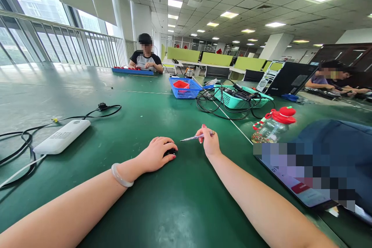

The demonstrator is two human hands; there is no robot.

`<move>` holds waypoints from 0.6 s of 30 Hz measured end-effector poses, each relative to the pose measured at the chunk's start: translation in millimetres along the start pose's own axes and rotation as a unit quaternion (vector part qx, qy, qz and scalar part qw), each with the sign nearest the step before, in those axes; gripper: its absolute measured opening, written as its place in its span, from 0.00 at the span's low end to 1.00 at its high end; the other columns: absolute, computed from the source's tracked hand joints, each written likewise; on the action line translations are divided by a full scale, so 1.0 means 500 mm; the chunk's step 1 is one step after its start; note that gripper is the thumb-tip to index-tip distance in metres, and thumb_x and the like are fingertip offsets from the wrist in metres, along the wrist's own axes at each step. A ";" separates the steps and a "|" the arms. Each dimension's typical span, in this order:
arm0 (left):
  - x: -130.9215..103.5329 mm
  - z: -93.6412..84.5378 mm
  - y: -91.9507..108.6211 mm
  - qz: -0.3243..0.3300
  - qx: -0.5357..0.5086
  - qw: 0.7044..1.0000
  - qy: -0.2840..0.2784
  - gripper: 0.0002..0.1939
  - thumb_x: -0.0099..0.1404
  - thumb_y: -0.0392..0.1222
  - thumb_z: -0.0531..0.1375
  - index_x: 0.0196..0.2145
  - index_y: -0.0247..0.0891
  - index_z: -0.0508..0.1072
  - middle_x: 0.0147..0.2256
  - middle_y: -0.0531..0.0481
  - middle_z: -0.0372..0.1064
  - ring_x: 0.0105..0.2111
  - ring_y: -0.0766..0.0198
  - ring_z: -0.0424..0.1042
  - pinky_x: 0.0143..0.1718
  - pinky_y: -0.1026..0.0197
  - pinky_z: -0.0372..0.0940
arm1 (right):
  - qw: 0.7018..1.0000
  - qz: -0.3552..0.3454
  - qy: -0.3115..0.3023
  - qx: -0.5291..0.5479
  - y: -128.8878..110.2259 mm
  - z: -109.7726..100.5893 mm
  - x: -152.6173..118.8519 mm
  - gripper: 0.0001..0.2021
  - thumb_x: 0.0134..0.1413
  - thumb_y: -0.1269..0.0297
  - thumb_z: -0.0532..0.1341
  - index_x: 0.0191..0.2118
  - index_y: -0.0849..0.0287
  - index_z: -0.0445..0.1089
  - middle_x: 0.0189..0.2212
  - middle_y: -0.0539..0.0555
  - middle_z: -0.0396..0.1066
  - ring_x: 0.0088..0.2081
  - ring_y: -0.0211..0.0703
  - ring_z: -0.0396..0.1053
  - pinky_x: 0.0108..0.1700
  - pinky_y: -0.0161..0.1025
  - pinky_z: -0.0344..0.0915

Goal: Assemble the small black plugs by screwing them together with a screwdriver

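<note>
My left hand point(159, 153) rests on the green tabletop, its fingers curled round a small black object point(171, 152) that is mostly hidden under them. A pale bangle point(121, 176) circles that wrist. To the right, my right hand point(210, 141) is closed on a slim screwdriver point(195, 137) with a clear purplish handle. The metal tip points left toward the black object, with a small gap between them.
A white power adapter point(62, 136) and black cables lie left. Ahead are a blue basket point(186, 92), a teal basket point(232, 102) with cables, and a seated person point(147, 58). A red-lidded bottle point(271, 128) and a tablet point(305, 190) stand and lie right.
</note>
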State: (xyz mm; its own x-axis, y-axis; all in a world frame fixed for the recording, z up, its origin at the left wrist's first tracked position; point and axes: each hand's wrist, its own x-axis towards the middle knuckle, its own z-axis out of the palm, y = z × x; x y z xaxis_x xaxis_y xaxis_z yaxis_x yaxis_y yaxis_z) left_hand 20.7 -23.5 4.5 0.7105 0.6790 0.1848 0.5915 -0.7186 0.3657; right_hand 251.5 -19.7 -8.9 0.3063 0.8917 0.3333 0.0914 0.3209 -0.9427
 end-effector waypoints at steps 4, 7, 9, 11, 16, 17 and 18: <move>-0.009 0.003 0.012 -0.008 0.018 1.000 0.024 0.13 0.67 0.49 0.53 0.45 0.48 0.72 0.49 0.48 0.67 0.51 0.55 0.65 0.58 0.45 0.56 | 1.000 0.004 0.016 0.008 -0.005 0.000 -0.003 0.27 0.52 0.41 0.56 0.14 0.58 0.67 0.10 0.47 0.56 0.16 0.34 0.54 0.21 0.35 0.53; -0.019 0.004 0.023 -0.022 0.032 0.999 0.030 0.14 0.67 0.50 0.53 0.45 0.48 0.73 0.45 0.48 0.68 0.47 0.55 0.66 0.56 0.45 0.58 | 0.999 0.014 0.046 0.020 -0.004 -0.005 0.000 0.27 0.51 0.41 0.55 0.15 0.59 0.67 0.10 0.47 0.55 0.15 0.33 0.53 0.19 0.35 0.52; -0.034 0.000 0.032 -0.030 0.035 0.999 0.027 0.14 0.67 0.51 0.53 0.45 0.47 0.73 0.44 0.48 0.69 0.47 0.55 0.66 0.55 0.46 0.59 | 0.997 0.021 0.068 0.029 -0.002 -0.009 0.001 0.27 0.51 0.41 0.55 0.15 0.59 0.67 0.10 0.46 0.55 0.14 0.33 0.53 0.19 0.35 0.51; -0.061 -0.010 0.042 -0.039 0.034 0.998 0.023 0.14 0.67 0.50 0.53 0.45 0.46 0.73 0.45 0.48 0.70 0.48 0.55 0.66 0.56 0.46 0.58 | 0.995 0.026 0.084 0.036 -0.001 -0.013 0.001 0.27 0.51 0.41 0.54 0.15 0.59 0.66 0.09 0.46 0.54 0.14 0.33 0.52 0.18 0.35 0.50; -0.197 -0.053 0.038 -0.054 0.033 0.998 0.013 0.14 0.67 0.52 0.52 0.44 0.48 0.73 0.46 0.49 0.70 0.48 0.57 0.67 0.54 0.52 0.62 | 0.994 0.035 0.091 0.039 -0.004 -0.016 -0.003 0.26 0.50 0.42 0.56 0.15 0.59 0.67 0.10 0.46 0.55 0.14 0.32 0.52 0.19 0.35 0.51; -0.232 -0.063 0.028 -0.061 0.036 0.997 0.012 0.14 0.67 0.52 0.52 0.43 0.50 0.74 0.47 0.50 0.70 0.49 0.58 0.67 0.54 0.54 0.62 | 0.995 0.035 0.090 0.038 -0.004 -0.016 -0.004 0.26 0.50 0.42 0.56 0.15 0.59 0.67 0.10 0.46 0.55 0.14 0.32 0.53 0.19 0.35 0.52; -0.268 -0.073 0.015 -0.074 0.038 0.996 0.013 0.13 0.67 0.53 0.53 0.44 0.51 0.74 0.48 0.51 0.70 0.49 0.58 0.67 0.54 0.55 0.63 | 0.995 0.035 0.089 0.038 -0.004 -0.016 -0.005 0.26 0.50 0.42 0.56 0.15 0.59 0.67 0.10 0.46 0.55 0.14 0.32 0.53 0.19 0.35 0.52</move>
State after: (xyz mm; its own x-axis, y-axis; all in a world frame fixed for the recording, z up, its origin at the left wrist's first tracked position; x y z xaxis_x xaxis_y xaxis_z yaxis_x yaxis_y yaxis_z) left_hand -84.0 -114.2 15.7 0.6039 0.7813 0.1576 0.7174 -0.6190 0.3198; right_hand 258.1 -25.1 -7.8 0.4727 0.8441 0.2531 -0.0048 0.2897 -0.9571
